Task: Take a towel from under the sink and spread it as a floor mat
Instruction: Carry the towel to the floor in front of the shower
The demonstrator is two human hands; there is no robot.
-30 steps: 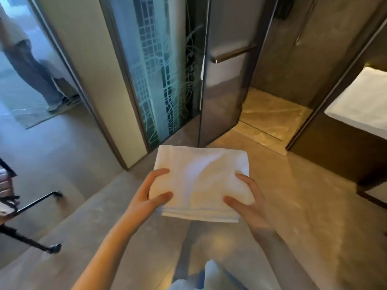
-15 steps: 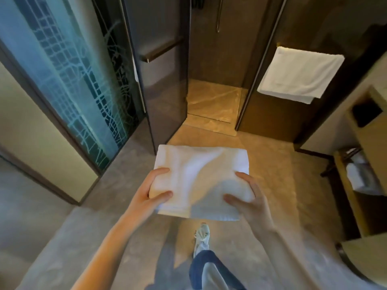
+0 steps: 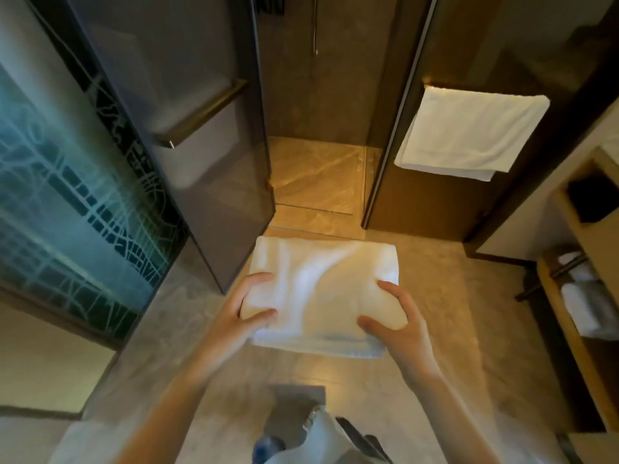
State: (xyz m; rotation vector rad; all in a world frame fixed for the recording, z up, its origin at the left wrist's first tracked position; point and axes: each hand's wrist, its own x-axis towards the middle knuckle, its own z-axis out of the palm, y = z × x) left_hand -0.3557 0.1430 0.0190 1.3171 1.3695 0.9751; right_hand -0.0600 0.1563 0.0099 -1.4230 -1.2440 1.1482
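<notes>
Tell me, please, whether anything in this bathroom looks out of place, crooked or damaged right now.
Nothing stands out. The folded towel is neat and level, gripped at its near corners by the left hand and right hand, and the hanging towel on the right drapes tidily.

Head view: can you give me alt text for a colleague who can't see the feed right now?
A folded white towel is held level in the left hand and right hand, one at each near corner, above the tiled floor in front of an open glass shower door. A second white towel hangs on a rail to the right.
</notes>
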